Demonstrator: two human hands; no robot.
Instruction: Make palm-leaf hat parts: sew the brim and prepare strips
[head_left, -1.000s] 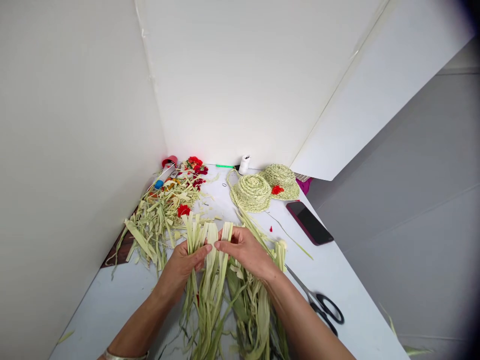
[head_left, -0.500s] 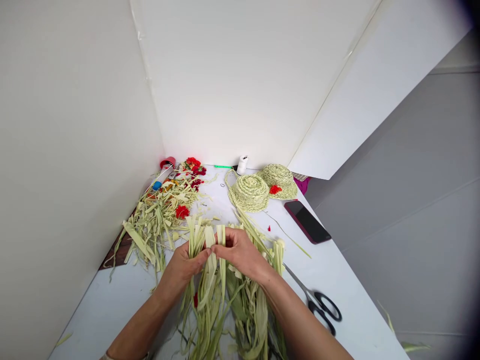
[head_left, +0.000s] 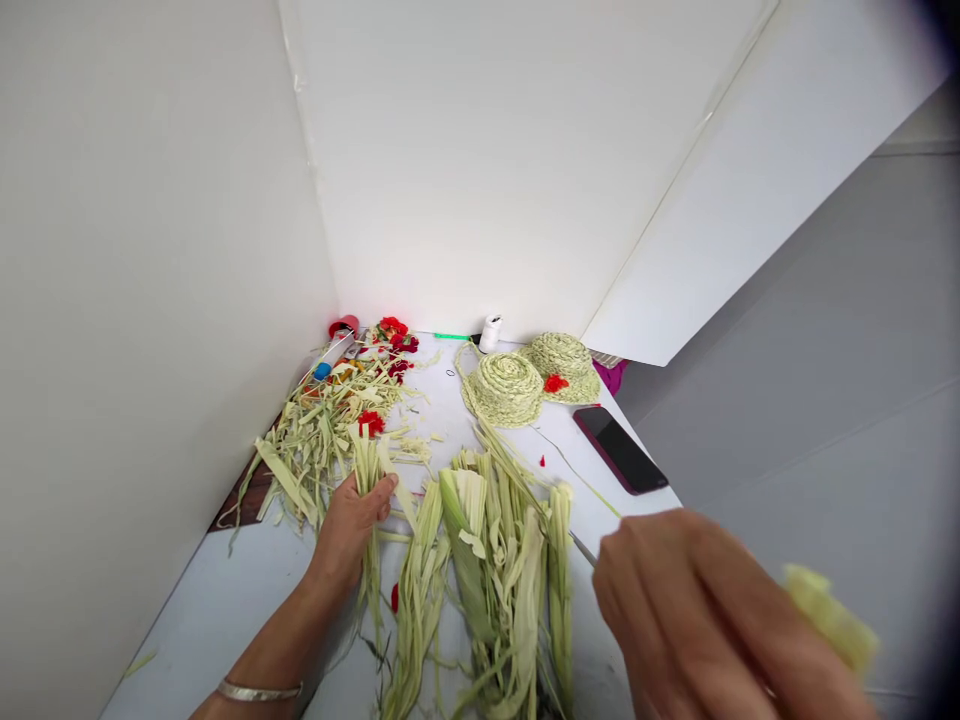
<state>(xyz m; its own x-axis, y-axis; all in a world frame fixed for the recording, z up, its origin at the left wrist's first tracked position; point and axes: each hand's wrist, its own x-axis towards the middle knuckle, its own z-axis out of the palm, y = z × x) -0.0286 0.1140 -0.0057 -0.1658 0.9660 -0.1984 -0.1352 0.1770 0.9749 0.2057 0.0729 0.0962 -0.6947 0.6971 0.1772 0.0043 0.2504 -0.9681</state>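
Left hand point(head_left: 351, 530) clamped on pale green leaf strips point(head_left: 366, 470); right hand point(head_left: 720, 620) raised, well apart, grip on blurred strip end point(head_left: 829, 615) unclear. White desk point(head_left: 225, 620) below.

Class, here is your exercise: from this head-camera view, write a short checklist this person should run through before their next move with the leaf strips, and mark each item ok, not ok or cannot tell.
1. Left hand closed around the bunch of leaf strips: ok.
2. Right hand holding the blurred pale green piece: cannot tell, as both are blurred.
3. Scissors fully in sight: not ok, only a blade tip shows beyond the right hand.
4. Phone lying apart from the strips: ok.
5. Woven hats apart from the scrap pile: ok.
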